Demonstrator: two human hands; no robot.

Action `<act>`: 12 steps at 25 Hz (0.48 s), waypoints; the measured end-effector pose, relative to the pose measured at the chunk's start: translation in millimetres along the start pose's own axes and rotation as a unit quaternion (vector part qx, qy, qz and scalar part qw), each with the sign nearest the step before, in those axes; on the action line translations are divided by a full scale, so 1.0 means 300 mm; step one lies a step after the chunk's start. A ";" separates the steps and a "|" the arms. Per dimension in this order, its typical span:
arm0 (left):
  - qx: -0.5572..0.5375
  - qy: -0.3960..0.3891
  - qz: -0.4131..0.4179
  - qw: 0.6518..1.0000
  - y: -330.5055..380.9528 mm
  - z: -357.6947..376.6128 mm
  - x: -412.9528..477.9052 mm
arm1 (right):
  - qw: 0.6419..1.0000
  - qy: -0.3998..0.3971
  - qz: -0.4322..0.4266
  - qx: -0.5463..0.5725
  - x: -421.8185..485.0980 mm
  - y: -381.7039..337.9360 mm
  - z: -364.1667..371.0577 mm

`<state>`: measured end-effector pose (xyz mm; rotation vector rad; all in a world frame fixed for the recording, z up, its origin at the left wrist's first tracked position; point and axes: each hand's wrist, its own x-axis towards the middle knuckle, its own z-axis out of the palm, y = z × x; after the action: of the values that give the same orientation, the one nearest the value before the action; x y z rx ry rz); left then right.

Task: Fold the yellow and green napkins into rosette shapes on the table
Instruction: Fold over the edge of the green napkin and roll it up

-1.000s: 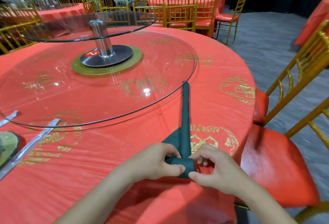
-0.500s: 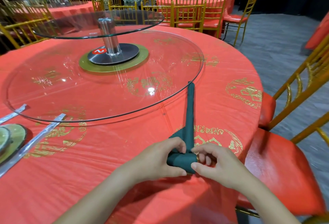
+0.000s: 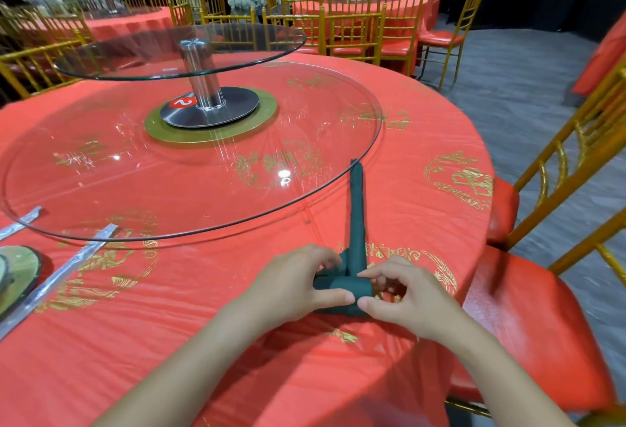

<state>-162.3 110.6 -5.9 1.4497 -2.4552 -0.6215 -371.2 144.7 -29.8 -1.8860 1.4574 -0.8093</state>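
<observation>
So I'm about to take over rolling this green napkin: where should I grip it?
Probably at the rolled end of the green napkin, nearest the table edge, one hand from each side, as the left hand and right hand do now. The roll lies crosswise, while the long flat strip runs away toward the glass turntable.

glass turntable [image 3: 305, 142], red tablecloth [image 3: 423, 142], gold chairs [image 3: 352, 33]

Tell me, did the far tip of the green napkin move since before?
No. The green napkin's far tip stays right at the glass turntable's edge; only the view shifted. Both the left hand and right hand keep rolling the near end.
</observation>
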 end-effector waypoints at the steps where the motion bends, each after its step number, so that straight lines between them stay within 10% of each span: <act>1: 0.049 0.032 0.025 0.998 0.001 0.002 -0.016 | 1.000 -0.003 0.005 0.003 0.008 0.001 -0.002; 5: 0.170 0.090 0.126 0.973 0.015 0.042 -0.044 | 1.000 -0.007 0.008 -0.005 0.034 0.013 -0.007; 12: 0.036 0.009 0.053 0.998 0.004 0.022 0.034 | 0.998 0.004 -0.031 -0.053 -0.011 0.016 0.000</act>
<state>-170.7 103.9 -11.5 1.3327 -2.5457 -0.5005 -374.6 147.0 -33.8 -2.0181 1.4790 -0.7831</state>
